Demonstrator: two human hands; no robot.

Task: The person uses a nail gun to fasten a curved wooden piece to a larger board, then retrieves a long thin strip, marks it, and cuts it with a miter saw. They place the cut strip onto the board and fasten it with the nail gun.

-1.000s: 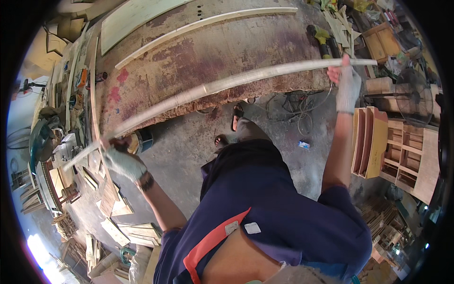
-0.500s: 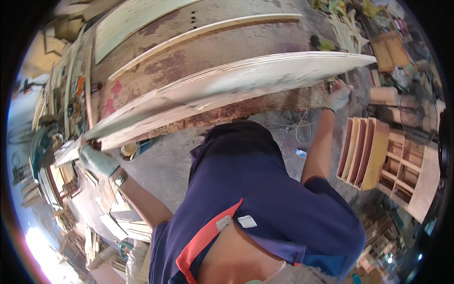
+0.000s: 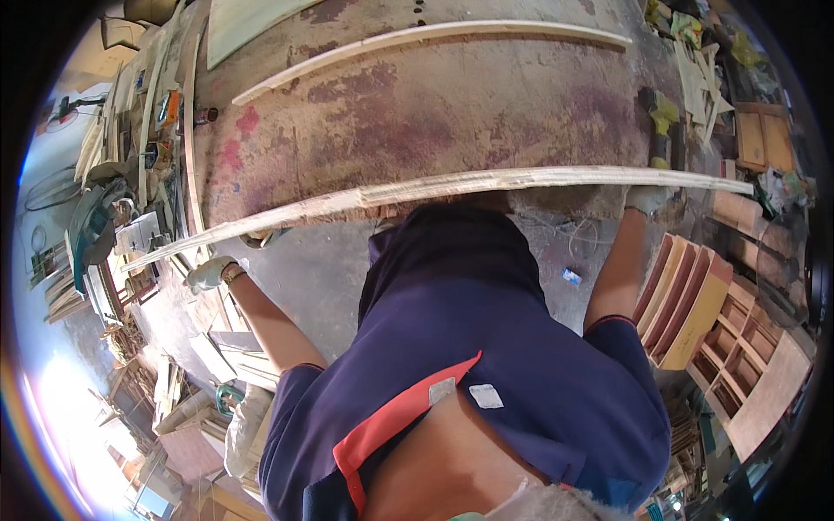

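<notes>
A stack of long, thin plywood sheets [image 3: 452, 184] stands on edge across in front of me, along the near side of the worktable. Only its pale, layered upper edge shows. My left hand [image 3: 210, 273], in a light work glove, is curled below the left end on the near side; its exact contact with the sheets is hard to make out. Beneath the right end, my gloved right hand [image 3: 648, 200] grips the stack, its fingers partly hidden by the sheets.
The worn, paint-stained worktable [image 3: 521, 113] carries a narrow wood strip [image 3: 434, 33] and a pale panel [image 3: 252, 30]. To the right stand wooden drawer fronts [image 3: 682, 300] and a compartmented frame [image 3: 730, 356]. Scrap wood [image 3: 230, 352] lies left. A small blue packet [image 3: 571, 276] is on the floor.
The plywood sheets have tipped from a slant, broad face showing, to upright on edge. Both hands have shifted right in view, and the right hand is now more covered by the sheets.
</notes>
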